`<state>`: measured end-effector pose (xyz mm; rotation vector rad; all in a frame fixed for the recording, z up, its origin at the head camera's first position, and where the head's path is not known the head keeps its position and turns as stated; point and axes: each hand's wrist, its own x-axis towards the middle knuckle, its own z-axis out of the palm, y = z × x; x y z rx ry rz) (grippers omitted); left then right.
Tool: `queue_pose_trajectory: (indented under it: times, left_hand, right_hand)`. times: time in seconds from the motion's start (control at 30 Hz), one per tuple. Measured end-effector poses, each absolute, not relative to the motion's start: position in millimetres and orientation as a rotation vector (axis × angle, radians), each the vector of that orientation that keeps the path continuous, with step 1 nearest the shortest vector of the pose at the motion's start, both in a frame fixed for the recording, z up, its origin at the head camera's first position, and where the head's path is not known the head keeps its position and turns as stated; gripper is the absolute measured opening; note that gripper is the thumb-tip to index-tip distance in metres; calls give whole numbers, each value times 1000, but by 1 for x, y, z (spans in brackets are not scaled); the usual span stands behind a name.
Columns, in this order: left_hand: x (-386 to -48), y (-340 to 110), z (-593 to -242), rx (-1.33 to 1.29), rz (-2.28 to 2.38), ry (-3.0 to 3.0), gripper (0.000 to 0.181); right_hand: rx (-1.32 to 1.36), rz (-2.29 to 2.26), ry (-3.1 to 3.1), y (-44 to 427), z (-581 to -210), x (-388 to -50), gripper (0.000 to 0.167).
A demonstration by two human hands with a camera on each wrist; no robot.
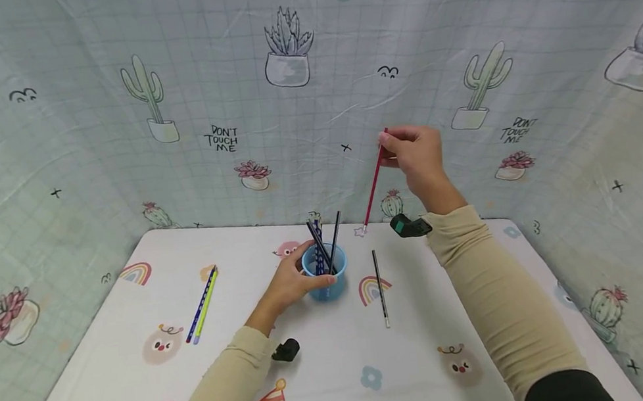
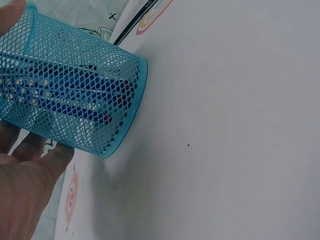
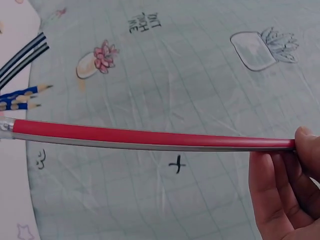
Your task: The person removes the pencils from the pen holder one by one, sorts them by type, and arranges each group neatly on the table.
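My left hand [image 1: 294, 277] grips a light blue mesh pencil cup [image 1: 329, 287], thumb on the near side and fingers around the far side. Several pencils lean inside it, dark striped ones and blue dotted ones [image 3: 22, 97]. In the left wrist view the mesh wall of the cup [image 2: 75, 90] fills the upper left. Up to the right of the cup, my right hand [image 1: 416, 153] pinches a red pencil [image 1: 375, 181] by its top end. Its other end, with a silvery ferrule and a pale eraser, points down. The right wrist view shows the red pencil [image 3: 150, 136] stretching sideways from the fingertips.
A black-and-white striped pencil [image 1: 380, 289] lies right of the cup. At the left, a blue dotted pencil [image 1: 199, 307] and a yellow-green pencil [image 1: 207, 305] lie side by side. The white printed table [image 1: 328, 365] meets a cactus-patterned cloth [image 1: 200, 75] behind.
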<state>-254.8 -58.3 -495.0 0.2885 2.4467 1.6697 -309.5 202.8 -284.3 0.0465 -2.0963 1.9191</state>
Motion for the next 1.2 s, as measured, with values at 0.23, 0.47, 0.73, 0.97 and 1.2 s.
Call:
queue_pose_trajectory:
  times: [0.23,0.47,0.73,0.97,1.2]
  left_hand:
    - [-254,-58,-498,306,1699,2429,100]
    - [-255,-59,-498,321,1694,2436,100]
    - [-254,-57,-497,316,1682,2438,100]
    - [-255,-58,-497,307,1671,2444,101]
    - [-255,-58,-497,302,1672,2441,102]
  right_hand:
    - [-94,1915,-2195,215,-291,-310,32]
    - [-182,1883,-2338,223,-310,-314,29]
    - [-233,1866,-2498,231,-333,-314,34]
    - [-247,1849,-2572,233,-350,-314,32]
    - [-205,1890,-2578,236,-367,-315,33]
